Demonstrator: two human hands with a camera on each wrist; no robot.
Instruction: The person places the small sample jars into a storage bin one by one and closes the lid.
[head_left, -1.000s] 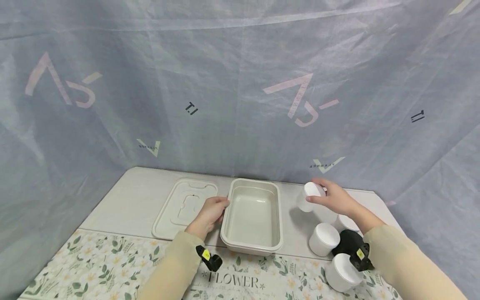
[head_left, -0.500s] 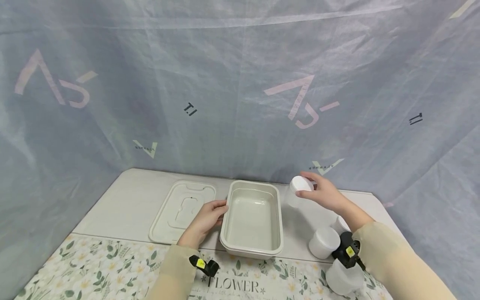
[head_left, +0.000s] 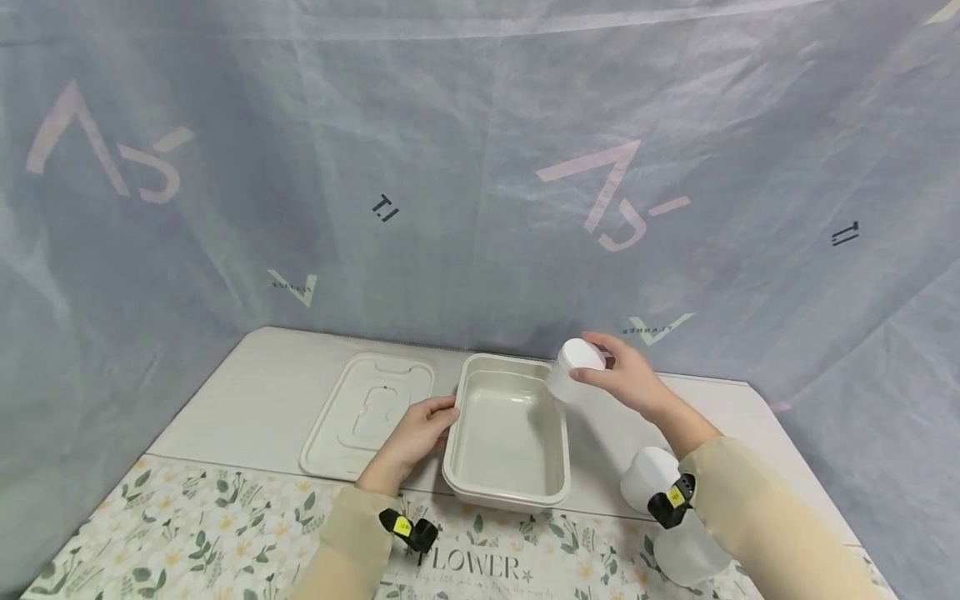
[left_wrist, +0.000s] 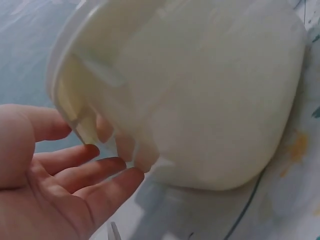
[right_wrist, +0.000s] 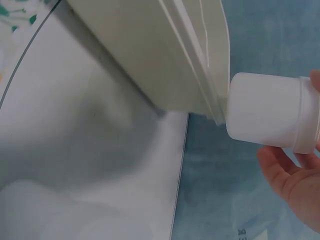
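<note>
A deep, cream rectangular plastic container stands in the middle of the table, nothing inside it. My left hand holds its left rim; the left wrist view shows that hand with fingertips against the outer wall under the rim. My right hand grips a white lidded jar around its lid, above the table at the container's far right corner. From the right wrist, the jar is tilted, its base right at the container's rim.
The container's flat lid lies to its left. Near the right forearm stand more white jars, one on the pale mat and another partly behind the wrist camera. A grey fabric curtain rises behind the table.
My right hand has carried the white jar leftward, from the right of the container to its far right corner. The left hand stays at the container's rim.
</note>
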